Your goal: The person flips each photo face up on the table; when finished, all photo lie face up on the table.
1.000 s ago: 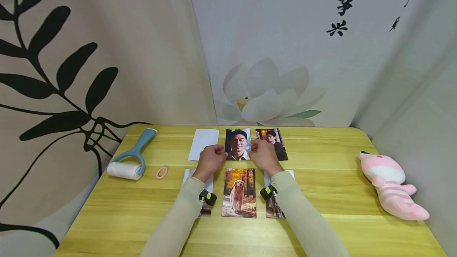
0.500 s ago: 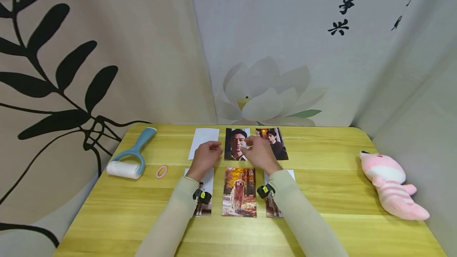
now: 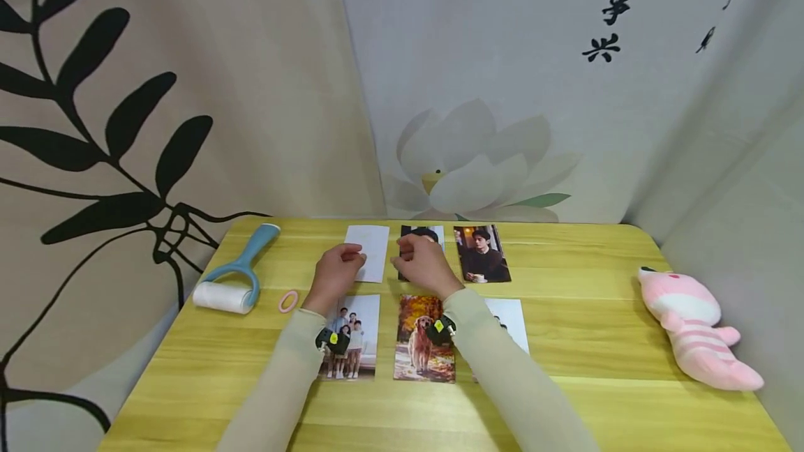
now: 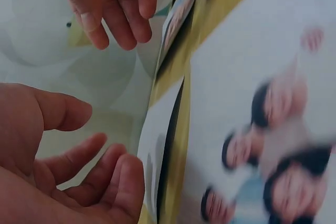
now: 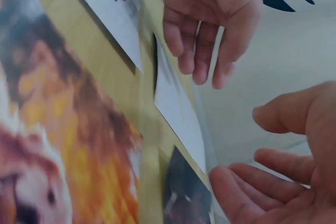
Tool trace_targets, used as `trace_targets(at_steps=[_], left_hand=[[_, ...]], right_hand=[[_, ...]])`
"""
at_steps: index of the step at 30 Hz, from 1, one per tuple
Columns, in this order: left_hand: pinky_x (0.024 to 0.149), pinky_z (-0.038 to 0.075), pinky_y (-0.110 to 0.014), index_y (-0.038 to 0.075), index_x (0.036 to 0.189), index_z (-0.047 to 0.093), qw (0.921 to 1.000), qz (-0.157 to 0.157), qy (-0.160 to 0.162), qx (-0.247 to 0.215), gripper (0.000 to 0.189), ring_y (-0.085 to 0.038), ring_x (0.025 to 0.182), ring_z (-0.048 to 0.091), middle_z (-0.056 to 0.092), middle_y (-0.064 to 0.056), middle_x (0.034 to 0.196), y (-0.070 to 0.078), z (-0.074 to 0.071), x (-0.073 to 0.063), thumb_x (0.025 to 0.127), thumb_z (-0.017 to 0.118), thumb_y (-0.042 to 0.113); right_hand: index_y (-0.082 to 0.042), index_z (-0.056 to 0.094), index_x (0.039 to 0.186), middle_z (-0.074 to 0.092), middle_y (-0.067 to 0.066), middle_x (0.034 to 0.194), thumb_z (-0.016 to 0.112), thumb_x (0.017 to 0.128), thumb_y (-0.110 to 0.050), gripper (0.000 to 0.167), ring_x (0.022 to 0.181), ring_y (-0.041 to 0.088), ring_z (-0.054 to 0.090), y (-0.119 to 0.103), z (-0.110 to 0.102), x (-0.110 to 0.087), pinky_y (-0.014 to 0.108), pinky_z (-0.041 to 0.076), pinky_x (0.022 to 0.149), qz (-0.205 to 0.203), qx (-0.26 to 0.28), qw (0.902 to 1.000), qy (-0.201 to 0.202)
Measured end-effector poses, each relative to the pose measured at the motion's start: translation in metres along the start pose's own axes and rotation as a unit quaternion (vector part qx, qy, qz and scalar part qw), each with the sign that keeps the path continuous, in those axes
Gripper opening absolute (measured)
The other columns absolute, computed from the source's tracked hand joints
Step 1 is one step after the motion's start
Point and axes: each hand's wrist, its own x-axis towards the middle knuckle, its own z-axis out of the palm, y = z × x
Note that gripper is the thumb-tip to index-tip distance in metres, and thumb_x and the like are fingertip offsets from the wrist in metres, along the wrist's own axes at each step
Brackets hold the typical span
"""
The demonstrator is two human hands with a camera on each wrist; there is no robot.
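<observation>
My left hand [image 3: 337,274] hovers at the lower left of a white blank-faced card [image 3: 375,253], its fingers loosely bent with nothing between them. Over the middle portrait photo [image 3: 433,231] is my right hand [image 3: 427,267], hiding most of it; its thumb and fingers are apart in the right wrist view. A portrait of a person in dark clothes [image 3: 482,257] lies at the back right. In the front row are a family group photo [image 3: 361,354], a dog photo [image 3: 414,344] and a photo [image 3: 511,319] partly hidden by my right sleeve.
On the left of the wooden table [image 3: 584,340] lie a blue-handled lint roller [image 3: 235,274] and a small pink ring [image 3: 288,301]. A pink striped plush toy [image 3: 691,326] lies at the right edge. A printed curtain [image 3: 490,54] hangs behind.
Both hands have moved left, from either side of the middle portrait to the white card and over that portrait. The right-hand portrait and the family photo are now more exposed. The photos keep their places.
</observation>
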Motion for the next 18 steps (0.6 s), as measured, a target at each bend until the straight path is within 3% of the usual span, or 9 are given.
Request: trace_targets(at_steps=[6,11,18], left_hand=[[0.109,0.050,-0.052,0.003,0.143,0.063,0.9997,-0.021,0.000,0.007,0.044,-0.037,0.129,0.060,0.064,-0.021,0.140,-0.010,-0.015,0.005,0.105,0.062,0.026],[0.116,0.045,-0.056,0.002,0.148,0.056,0.9989,-0.044,-0.006,0.017,0.050,-0.040,0.139,0.054,0.056,-0.023,0.151,-0.013,-0.023,0.007,0.106,0.060,0.029],[0.115,0.045,-0.056,-0.001,0.151,0.052,0.9982,-0.057,-0.013,0.010,0.055,-0.041,0.138,0.054,0.056,-0.026,0.150,-0.013,-0.023,0.011,0.106,0.061,0.029]], right_hand=[[-0.004,0.060,0.146,0.068,0.019,0.139,0.070,0.101,-0.025,0.051,0.123,0.032,0.069,-0.003,0.022,0.011,0.050,0.057,0.105,-0.012,-0.010,0.9998,-0.014],[-0.003,0.059,0.147,0.069,0.020,0.133,0.070,0.101,-0.026,0.052,0.121,0.034,0.068,-0.007,0.035,0.016,0.053,0.055,0.105,-0.014,-0.034,0.9989,-0.029],[-0.005,0.063,0.143,0.074,0.015,0.126,0.073,0.099,-0.026,0.049,0.113,0.030,0.070,-0.012,0.045,0.020,0.047,0.057,0.101,-0.015,-0.071,0.9969,-0.030]])
